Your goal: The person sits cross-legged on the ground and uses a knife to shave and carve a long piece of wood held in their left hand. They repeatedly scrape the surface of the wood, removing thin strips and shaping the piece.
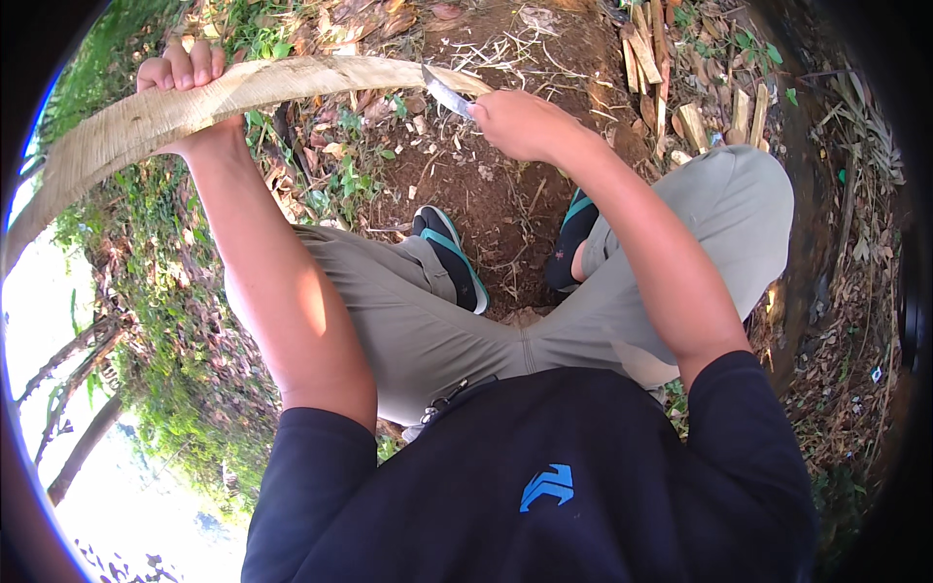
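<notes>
A long, pale strip of wood (292, 83) stretches across the upper left, bowed by the lens, broad at the far left and narrowing to a tip near the top middle. My left hand (183, 68) is closed around it, fingers over the upper edge and palm beneath. In my right hand (520, 121) is a knife, its handle hidden in the fist. The knife blade (447, 94) points up and left, lying against the strip close to its narrow end. My right fist is beside that tip; whether it also touches the wood I cannot tell.
Bare brown soil (505, 223) with scattered chips lies between my shoes (452, 255). Split wood pieces (692, 126) and thin sticks (641, 49) rest beyond my right knee (748, 185). Green plants (350, 180) and dry leaves cover the ground to the left.
</notes>
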`<state>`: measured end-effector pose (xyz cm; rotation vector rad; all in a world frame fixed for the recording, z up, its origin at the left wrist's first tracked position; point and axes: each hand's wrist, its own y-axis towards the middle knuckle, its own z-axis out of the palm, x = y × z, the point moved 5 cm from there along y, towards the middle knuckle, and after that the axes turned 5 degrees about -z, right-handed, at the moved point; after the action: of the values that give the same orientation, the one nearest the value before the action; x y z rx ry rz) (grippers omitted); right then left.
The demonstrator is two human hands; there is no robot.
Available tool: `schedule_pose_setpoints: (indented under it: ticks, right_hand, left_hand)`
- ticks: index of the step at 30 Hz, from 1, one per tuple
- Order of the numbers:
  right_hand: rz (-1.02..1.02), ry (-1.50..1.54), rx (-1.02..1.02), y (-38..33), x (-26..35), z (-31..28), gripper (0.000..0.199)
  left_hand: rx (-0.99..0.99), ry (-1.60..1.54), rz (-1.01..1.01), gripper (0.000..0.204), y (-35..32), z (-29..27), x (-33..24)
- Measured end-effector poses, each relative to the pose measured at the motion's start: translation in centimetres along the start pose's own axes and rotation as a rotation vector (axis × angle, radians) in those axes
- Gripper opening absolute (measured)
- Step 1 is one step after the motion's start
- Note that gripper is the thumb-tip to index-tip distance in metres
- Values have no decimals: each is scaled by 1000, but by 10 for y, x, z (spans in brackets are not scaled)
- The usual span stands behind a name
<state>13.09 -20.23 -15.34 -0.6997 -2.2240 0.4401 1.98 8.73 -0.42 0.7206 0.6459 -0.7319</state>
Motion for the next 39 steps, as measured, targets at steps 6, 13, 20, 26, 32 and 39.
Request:
schedule_pose_setpoints:
  ticks: [6, 13, 20, 26, 32, 39]
  right_hand:
    - [18, -66, 7, -7, 5, 0, 40]
    - [-42, -66, 31, 2, 5, 8, 41]
    - [-84, 75, -16, 7, 13, 20, 47]
    - [-13, 266, -173, 22, 14, 30, 48]
    - [-181, 149, -184, 12, 29, 32, 45]
    - [188, 705, 18, -1, 14, 30, 36]
  left_hand:
    - [78, 21, -35, 26, 4, -9, -2]
    - [209, 6, -71, 28, 5, -5, 1]
    - [233, -2, -87, 28, 2, -14, -1]
    - [252, 15, -72, 27, 3, -5, 2]
    - [184, 18, -47, 31, 2, -4, 1]
    - [-42, 2, 53, 36, -3, 4, 2]
